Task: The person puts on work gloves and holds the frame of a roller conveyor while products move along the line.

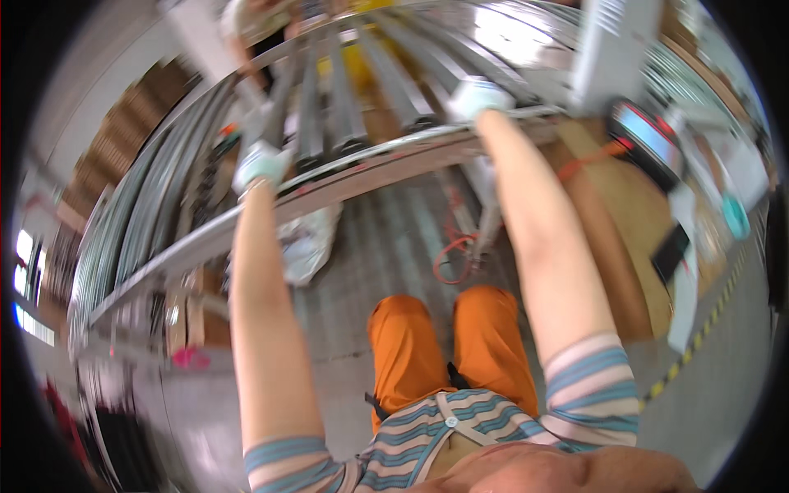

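Several metal bars (pixel 342 94), long axes near-to-far

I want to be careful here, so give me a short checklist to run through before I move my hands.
1. Light gloves on: ok, covering both left hand and right hand.
2. Firm hold on the metal frame: cannot tell, blur hides the fingers.
3. Orange-red cord clear of the orange trousers: cannot tell, its loop shows just beyond the knees.
4. Other person clear of your hands: ok, beyond the metal bars.
5. Dark phone-like device out of the way: ok, lying off to the right, apart from both hands.
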`<state>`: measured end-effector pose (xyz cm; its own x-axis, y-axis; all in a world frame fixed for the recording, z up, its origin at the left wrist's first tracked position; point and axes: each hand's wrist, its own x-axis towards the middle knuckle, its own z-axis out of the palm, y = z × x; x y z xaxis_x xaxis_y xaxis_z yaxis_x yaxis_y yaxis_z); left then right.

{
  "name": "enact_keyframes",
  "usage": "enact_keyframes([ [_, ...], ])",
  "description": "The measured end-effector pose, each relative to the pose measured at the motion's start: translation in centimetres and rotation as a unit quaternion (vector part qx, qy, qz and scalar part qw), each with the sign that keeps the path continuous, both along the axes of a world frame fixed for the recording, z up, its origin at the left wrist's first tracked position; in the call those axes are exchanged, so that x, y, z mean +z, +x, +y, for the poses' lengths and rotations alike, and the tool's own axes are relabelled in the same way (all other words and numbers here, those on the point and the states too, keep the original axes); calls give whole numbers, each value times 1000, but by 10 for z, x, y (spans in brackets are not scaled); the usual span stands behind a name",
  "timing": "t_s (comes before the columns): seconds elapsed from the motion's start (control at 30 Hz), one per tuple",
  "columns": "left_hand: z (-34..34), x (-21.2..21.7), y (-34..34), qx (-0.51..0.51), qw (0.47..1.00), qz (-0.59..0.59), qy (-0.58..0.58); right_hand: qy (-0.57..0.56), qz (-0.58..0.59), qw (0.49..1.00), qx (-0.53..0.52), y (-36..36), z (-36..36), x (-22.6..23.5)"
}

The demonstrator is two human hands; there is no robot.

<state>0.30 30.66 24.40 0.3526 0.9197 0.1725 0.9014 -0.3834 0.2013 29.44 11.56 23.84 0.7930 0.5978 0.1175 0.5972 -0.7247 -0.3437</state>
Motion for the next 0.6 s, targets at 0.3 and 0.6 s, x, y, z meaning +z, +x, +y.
enact_keyframes([
  [0.3, 21, -16, -5, 30, 998, 41, 29, 15, 13, 998, -59, -11, -10, 6],
  [0.6, -6, 1, -2, 33, 999, 25, 20, 22, 9, 1000, -4, -4, -6, -1],
])
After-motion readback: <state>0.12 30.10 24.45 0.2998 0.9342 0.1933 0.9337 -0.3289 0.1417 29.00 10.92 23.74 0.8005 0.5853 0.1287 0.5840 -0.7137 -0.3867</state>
